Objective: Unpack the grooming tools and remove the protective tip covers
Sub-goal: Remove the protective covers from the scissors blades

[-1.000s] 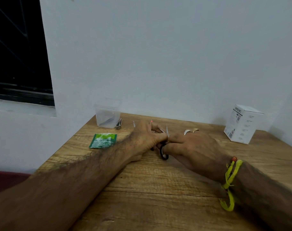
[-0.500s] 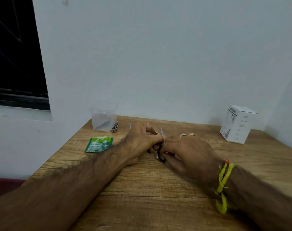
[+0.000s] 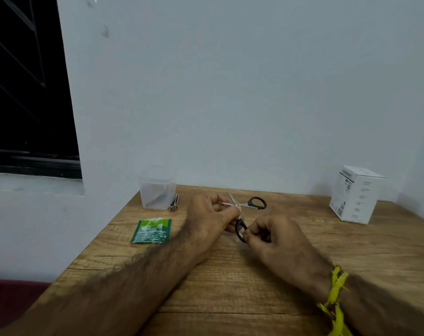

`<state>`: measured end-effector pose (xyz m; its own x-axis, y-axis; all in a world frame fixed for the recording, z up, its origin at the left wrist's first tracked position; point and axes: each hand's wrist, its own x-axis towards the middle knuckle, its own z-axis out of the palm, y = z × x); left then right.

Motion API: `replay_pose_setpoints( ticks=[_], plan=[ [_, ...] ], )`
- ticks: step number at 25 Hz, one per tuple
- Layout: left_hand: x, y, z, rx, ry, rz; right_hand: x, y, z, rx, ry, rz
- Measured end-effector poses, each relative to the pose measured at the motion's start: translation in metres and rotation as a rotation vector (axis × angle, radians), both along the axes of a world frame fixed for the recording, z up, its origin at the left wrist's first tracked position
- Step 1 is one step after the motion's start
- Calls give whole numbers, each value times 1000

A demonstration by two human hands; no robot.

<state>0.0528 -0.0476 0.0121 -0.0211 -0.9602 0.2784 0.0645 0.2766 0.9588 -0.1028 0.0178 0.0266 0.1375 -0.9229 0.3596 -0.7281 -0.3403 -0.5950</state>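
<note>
Scissors: lying spread open above the table, between both hands.
Left hand: pinching a blade near the pivot.
Right hand: gripping the near handle loop.
Risk: slipping onto bare blades, nicking fingertips.

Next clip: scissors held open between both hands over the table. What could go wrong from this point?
The scissors are spread open, and the left hand pinches near the pivot beside bare blades; a slip might nick a finger. The right hand holds just one black loop, so the pair could twist loose and drop onto the table.
</note>
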Motion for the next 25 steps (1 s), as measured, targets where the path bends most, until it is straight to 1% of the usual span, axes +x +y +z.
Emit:
replay_pose_setpoints(
  ticks=[3, 5, 6, 7, 8, 9, 10, 12, 13, 14, 19, 25],
  plan=[
    [-5, 0, -1, 42, 98, 33, 4, -2, -2, -14, -191, -60],
    [-7, 0, -1, 56, 124, 44, 2, -4, 1, 21, -216, -32],
    [-7, 1, -1, 67, 137, 47, 0, -5, 2, 47, -264, -26],
    [-7, 1, 0, 80, 154, 45, -3, -7, 4, 59, -359, -27],
    [-7, 2, 0, 92, 171, 35, -6, -8, 7, 31, -465, -36],
    [-6, 3, 1, 102, 183, 19, -9, -8, 8, -58, -512, -53],
    [-6, 4, 1, 109, 192, 0, -11, -9, 8, -202, -454, -69],
    [-8, 6, 3, 118, 194, -48, -12, -6, 6, -473, -113, -80],
    [-8, 6, 3, 121, 187, -78, -10, -6, 3, -541, 29, -59],
    [-8, 8, 3, 125, 183, -108, -8, -7, -1, -550, 106, -37],
    [-8, 8, 3, 143, 148, -200, -15, -14, -5, -502, 108, 119],
    [-9, 8, 1, 90, 92, -166, -20, -19, -2, -503, 192, 202]
  ],
)
